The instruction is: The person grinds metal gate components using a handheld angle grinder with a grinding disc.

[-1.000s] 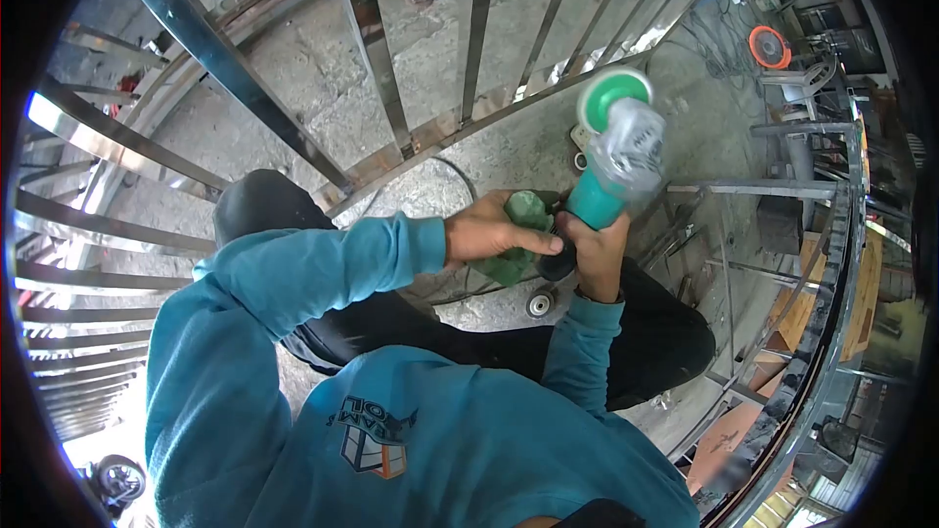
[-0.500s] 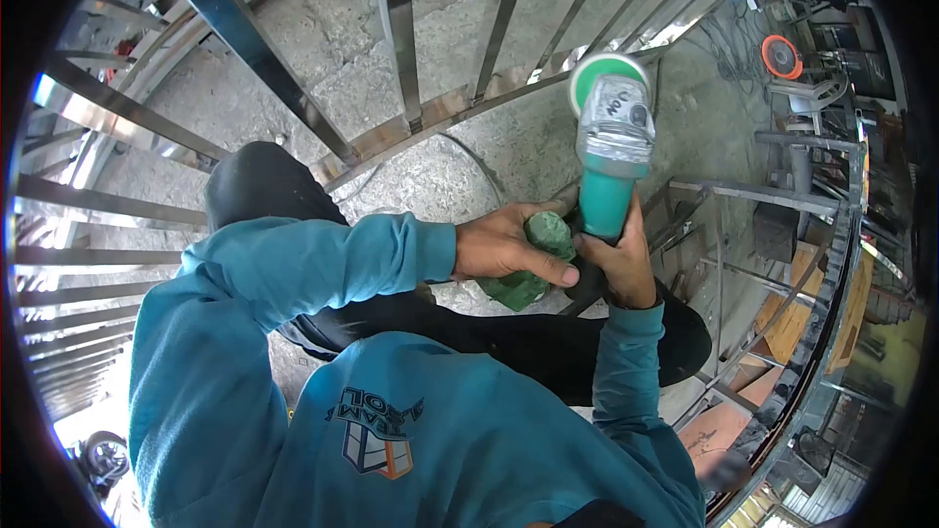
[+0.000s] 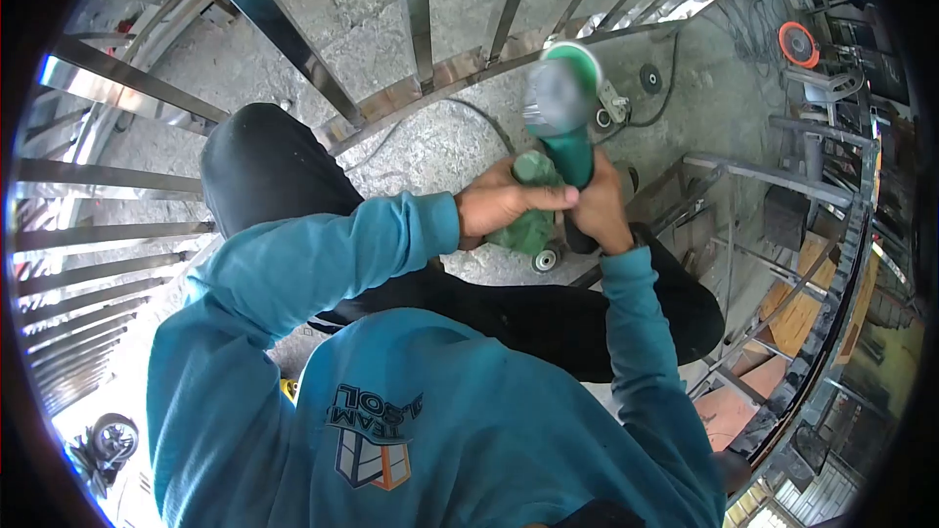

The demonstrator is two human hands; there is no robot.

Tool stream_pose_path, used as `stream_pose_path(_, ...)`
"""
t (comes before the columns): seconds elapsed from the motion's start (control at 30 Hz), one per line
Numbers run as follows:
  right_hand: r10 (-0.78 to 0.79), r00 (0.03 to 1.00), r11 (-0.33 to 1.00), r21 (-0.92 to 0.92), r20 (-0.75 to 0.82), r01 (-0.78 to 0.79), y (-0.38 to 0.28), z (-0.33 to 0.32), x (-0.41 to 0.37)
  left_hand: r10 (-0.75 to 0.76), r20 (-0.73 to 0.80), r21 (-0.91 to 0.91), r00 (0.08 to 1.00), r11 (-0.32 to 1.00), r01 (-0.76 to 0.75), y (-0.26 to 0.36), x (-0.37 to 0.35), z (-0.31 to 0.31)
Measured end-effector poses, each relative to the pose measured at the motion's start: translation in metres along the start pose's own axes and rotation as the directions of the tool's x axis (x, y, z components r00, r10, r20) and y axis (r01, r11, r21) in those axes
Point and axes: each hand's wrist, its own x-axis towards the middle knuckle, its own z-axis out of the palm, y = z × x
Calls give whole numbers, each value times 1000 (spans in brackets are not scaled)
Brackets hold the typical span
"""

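My right hand [image 3: 603, 200] is wrapped round the handle of a teal power tool [image 3: 567, 152]. Silvery tape covers the tool's blurred head, and a green and white disc [image 3: 577, 64] sits at its far end. In my left hand [image 3: 504, 200] is a crumpled green block [image 3: 531, 225], its rounded end up between thumb and fingers. The left thumb reaches across to the tool's handle, and the two hands touch or nearly touch.
Metal bars of a frame [image 3: 416, 15] stand ahead and to the left. On the concrete floor [image 3: 411, 156] are a cable, a small black disc [image 3: 649, 78] and a metal piece [image 3: 613, 106]. At right is a metal rack [image 3: 773, 181], with an orange disc [image 3: 799, 44] beyond.
The tool has swung left and its head is now blurred. My right hand has moved left and up, closer to my left hand. The view has shifted slightly.
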Motion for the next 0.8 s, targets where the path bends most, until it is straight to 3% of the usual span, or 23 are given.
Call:
stream_pose_path(0.07,65,996,994,-93,67,-58,3,13,6,27,-154,-110,988,993,-45,-11,5,-6)
stream_pose_path(0.1,33,995,982,-190,94,-15,-6,16,6,51,-151,-149,987,986,-73,-24,11,-14)
stream_pose_path(0.13,30,995,982,-188,95,-12,-5,22,8,53,-154,-147,987,986,-75,-30,13,-16)
stream_pose_path(0.2,-10,993,943,-328,120,49,2,35,15,199,-360,-38,911,973,-228,-39,16,-20)
stream_pose_path(0.47,-29,986,899,-428,162,96,2,54,44,221,-431,58,875,974,-218,-41,37,-55)
stream_pose_path(0.53,-172,961,872,-420,217,251,8,56,52,231,-453,59,861,972,-229,-41,40,-56)
stream_pose_path(0.8,-183,952,871,-410,244,272,11,64,67,269,-489,45,830,958,-284,-37,48,-64)
